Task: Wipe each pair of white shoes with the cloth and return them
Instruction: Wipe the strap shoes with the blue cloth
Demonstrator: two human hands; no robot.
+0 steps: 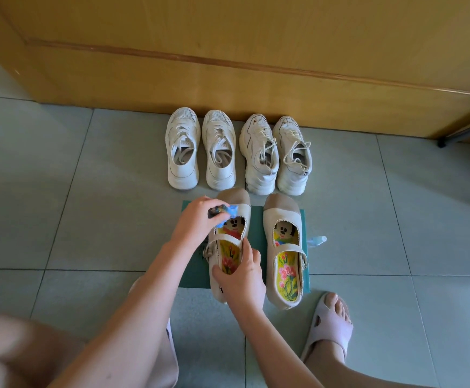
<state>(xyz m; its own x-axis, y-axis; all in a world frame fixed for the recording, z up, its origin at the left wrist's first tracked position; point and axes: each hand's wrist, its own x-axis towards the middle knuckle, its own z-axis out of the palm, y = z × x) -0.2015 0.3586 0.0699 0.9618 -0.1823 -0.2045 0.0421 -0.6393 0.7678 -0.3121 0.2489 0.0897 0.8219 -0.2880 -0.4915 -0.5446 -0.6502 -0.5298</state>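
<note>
**Wiping the left strap shoe**

I read this as the wiping step on the beige strap pair, with the sneakers (pixel 218 152) by the door (pixel 228 51) not yet picked up. The left hand (pixel 197 217) has its grip pinched round the bunched blue cloth (pixel 227 211), which it presses on the upper of the left shoe (pixel 229 239), just behind the tan toe cap. The right hand (pixel 241 281) has its grip curled round that shoe's heel to steady it.

The shoe sits over the green mat (pixel 256 236), just beside its mate (pixel 283 247). I cannot tell whether its heel is lifted. Its long axis runs away from me, with the toe toward the door and the heel nearest.

Next, I judge, the cloth needs to travel along the sides and toe while the heel is held firm. After that comes the mate.
</note>
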